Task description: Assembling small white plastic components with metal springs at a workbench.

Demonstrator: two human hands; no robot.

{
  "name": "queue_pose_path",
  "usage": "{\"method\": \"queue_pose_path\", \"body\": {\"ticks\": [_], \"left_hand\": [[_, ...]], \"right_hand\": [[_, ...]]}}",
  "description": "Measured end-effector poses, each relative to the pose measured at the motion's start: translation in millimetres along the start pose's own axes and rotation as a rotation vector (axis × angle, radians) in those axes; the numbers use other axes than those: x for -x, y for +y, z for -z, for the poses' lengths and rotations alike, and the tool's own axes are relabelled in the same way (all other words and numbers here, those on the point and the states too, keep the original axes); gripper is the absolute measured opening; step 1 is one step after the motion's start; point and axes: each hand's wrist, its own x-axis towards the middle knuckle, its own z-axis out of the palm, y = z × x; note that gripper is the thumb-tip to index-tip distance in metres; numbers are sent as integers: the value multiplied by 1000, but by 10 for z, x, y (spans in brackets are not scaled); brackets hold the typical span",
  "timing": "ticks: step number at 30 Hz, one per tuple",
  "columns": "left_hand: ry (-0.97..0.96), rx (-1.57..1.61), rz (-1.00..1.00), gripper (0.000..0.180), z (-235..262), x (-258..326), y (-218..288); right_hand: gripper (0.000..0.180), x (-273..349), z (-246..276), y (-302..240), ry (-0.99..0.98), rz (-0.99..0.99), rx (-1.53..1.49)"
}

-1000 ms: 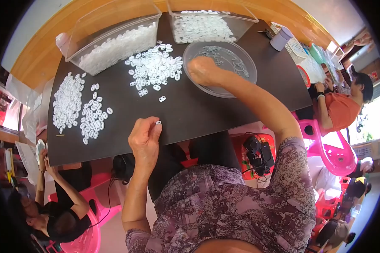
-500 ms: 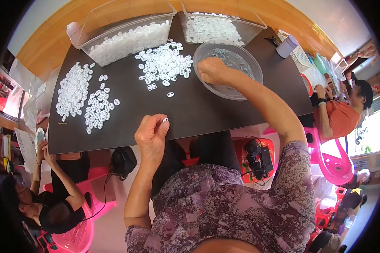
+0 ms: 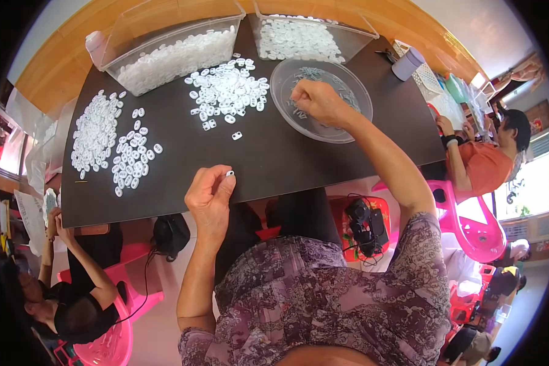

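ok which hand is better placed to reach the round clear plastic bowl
Probably the right hand: it is over the bowl of thin grey pieces, while the left hand pinches a small white piece.

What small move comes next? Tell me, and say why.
Probably the right hand should pinch one of the grey pieces: it is curled over the clear basin holding them, while the left hand pinches a white piece. Whether the right already holds one is unclear.
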Motion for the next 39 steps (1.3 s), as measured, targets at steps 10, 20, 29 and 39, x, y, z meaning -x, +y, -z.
{"method": "queue_pose_path", "body": {"ticks": [10,20,29,39], "left_hand": [[-18,105,51,11,-60,29,-14],[-49,201,144,9,-122,43,7],[-44,233,169,11,-131,61,-17],[-69,602,387,10,-156,62,134]], "right_hand": [[13,202,4,-5,-6,-162,-185],[15,301,44,-8,4,-115,-74],[14,363,61,-11,50,-117,-54],[12,614,-261,-1048,40,34,-420]]}}
